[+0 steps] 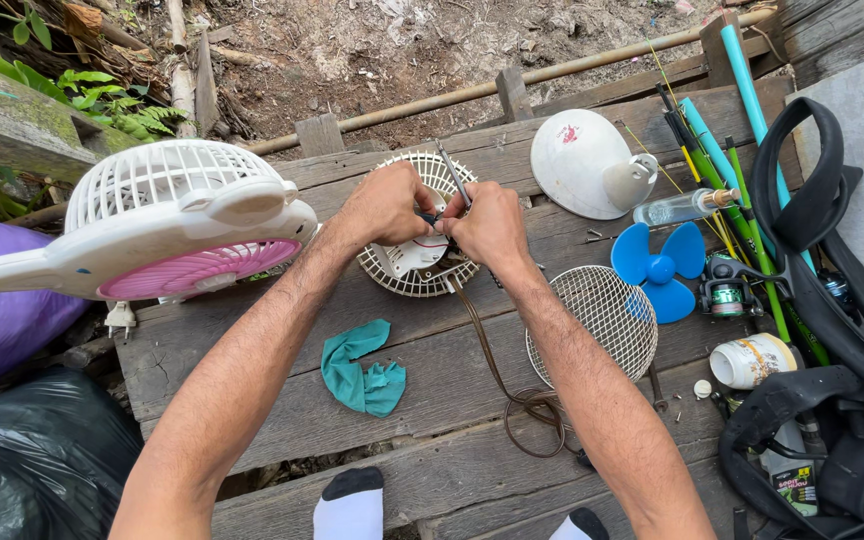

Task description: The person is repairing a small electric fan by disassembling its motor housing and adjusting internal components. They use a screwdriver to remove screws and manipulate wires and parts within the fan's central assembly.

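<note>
Fan under repair, partly stripped: the blue blade (660,270), the wire guard (607,320) and a white dome cover (580,162) lie detached on the plank table (252,400), so dismantling looks largely done; wiring work appears in hand and reassembly remains. The left hand (384,205) is closed on the fan motor housing (414,255) at table centre, inside the white rear grille (392,270). The right hand (492,225) grips a thin metal tool (452,172) over the wires. A brown cord (512,390) trails off toward the table's near edge. A second white-and-pink fan (162,225) stands left. Labelled items: a white can (750,360) with a gold-trimmed label at right, and a clear bottle (677,208) beyond the blue blade.
</note>
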